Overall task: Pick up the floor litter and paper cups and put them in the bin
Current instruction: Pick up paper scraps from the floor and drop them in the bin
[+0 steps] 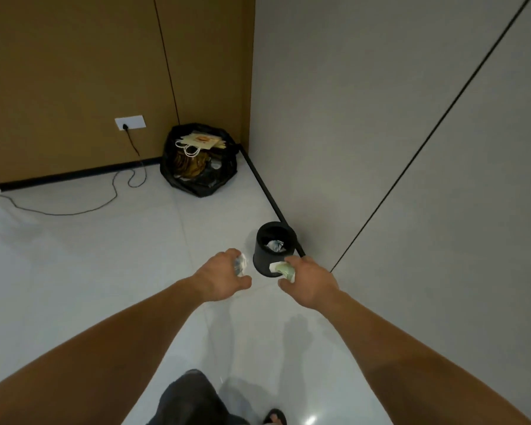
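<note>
Now, mid-frame, my left hand [223,276] grips a crumpled wad [240,262], my right hand [312,282] a greenish scrap [284,269] beside the bin [259,259]; next, I'd judge, over its rim and release.

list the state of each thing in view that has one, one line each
small black bin, upright, open-topped, crumpled paper inside
left hand, gripping a pale crumpled wad
right hand, gripping a greenish crumpled wad by the bin
black bag, open, stuffed with waste, in the corner
plug, seated in the wall socket, cable trailing on floor
</note>
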### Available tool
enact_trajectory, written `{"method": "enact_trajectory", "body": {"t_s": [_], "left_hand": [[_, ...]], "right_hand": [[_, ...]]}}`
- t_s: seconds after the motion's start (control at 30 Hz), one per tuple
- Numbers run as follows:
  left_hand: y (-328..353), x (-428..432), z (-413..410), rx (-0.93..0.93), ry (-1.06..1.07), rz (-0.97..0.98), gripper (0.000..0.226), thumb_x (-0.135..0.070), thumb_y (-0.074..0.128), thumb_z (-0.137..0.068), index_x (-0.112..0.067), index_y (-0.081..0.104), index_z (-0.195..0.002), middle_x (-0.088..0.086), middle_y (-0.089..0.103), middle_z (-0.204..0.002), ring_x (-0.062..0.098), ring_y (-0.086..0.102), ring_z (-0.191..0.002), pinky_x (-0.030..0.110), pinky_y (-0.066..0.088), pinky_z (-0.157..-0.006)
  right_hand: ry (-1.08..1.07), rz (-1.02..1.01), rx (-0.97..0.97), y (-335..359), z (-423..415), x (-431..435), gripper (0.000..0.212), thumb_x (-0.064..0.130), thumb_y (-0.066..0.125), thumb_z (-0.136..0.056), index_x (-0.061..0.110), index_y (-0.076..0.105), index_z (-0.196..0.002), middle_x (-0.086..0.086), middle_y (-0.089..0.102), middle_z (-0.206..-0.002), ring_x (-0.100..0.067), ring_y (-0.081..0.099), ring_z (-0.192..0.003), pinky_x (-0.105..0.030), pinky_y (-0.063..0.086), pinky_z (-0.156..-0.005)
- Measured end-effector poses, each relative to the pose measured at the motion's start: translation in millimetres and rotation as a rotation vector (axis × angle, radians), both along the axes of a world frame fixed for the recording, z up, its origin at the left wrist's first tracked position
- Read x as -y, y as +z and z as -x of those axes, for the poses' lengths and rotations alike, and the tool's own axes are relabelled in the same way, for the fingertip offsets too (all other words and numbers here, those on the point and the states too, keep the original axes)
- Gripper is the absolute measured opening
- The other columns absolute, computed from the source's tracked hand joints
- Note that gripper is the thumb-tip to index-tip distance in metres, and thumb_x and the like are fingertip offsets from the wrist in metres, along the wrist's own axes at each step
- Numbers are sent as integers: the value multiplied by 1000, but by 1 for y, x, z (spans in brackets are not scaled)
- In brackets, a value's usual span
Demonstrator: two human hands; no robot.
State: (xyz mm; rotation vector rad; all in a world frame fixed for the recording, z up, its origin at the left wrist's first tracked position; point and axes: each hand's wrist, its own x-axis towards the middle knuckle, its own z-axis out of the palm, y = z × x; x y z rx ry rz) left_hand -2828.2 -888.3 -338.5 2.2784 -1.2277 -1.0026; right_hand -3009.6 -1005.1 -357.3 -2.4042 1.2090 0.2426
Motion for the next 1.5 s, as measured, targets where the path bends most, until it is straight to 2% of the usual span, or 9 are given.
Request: {"method": "enact_trajectory", "body": {"t_s": [0.17,0.4,0.63,0.8,0.93,1.2,1.3,1.37,1.5], "left_hand": [[-21,86,-73,-26,-23,-23,69,-37,69,-82,-17,38,-139,7,49,-133,23,52,-115,31,46,-93],[-32,226,-151,-52,-202,-55,69,-36,70,-83,-15,37,-140,10,47,-136,23,48,-121,24,39,-93],[-55,350,-166,-53,-379,-135,68,-36,70,-81,-16,39,-138,9,49,-133,22,50,-117,22,37,-84],[-97,433,-160,-91,-424,-227,76,-35,69,-82,-16,31,-145,8,47,-138,23,49,-121,22,38,-86],[-156,486,-161,-87,-455,-289,59,-34,70,-81,-12,46,-131,3,56,-119,19,54,-104,25,41,-79],[-347,549,-179,-84,-467,-465,66,-35,67,-81,-8,39,-134,13,53,-128,27,53,-107,31,42,-81],[-423,560,-184,-126,-478,-475,61,-35,68,-81,-8,43,-130,12,57,-122,22,52,-96,29,41,-77],[-467,565,-186,-177,-485,-475,62,-34,69,-80,-10,44,-131,8,57,-126,23,55,-105,30,43,-81],[-514,565,-196,-198,-489,-511,87,-43,73,-76,-14,28,-145,10,43,-141,31,46,-127,45,43,-101]], "right_hand": [[5,-44,-21,-22,-70,71,61,46,54,-92,29,34,-147,-7,42,-142,-28,53,-121,-35,45,-97],[-173,-83,-8,-27,-133,170,60,48,53,-92,30,34,-146,-6,45,-137,-28,54,-117,-33,44,-96],[-340,-170,-9,-57,-149,248,59,47,57,-89,29,38,-142,-6,48,-133,-29,56,-116,-37,47,-97],[-376,-265,-28,-108,-153,316,54,46,56,-90,28,39,-137,-4,49,-125,-25,59,-106,-35,50,-89],[-415,-341,-19,-169,-160,364,56,44,57,-91,23,37,-139,-4,48,-127,-21,57,-107,-32,50,-90],[-549,-398,-98,-345,-187,412,54,42,57,-91,23,38,-138,-5,49,-127,-24,58,-106,-32,50,-82],[-600,-418,-102,-414,-205,420,52,40,57,-91,22,39,-137,-6,48,-128,-25,57,-106,-33,48,-80],[-618,-423,-89,-456,-215,426,54,39,57,-91,21,38,-137,-7,45,-132,-27,56,-107,-34,48,-81],[-663,-441,-26,-507,-221,430,69,38,67,-85,23,34,-144,-5,36,-145,-30,50,-121,-42,48,-94]]}}
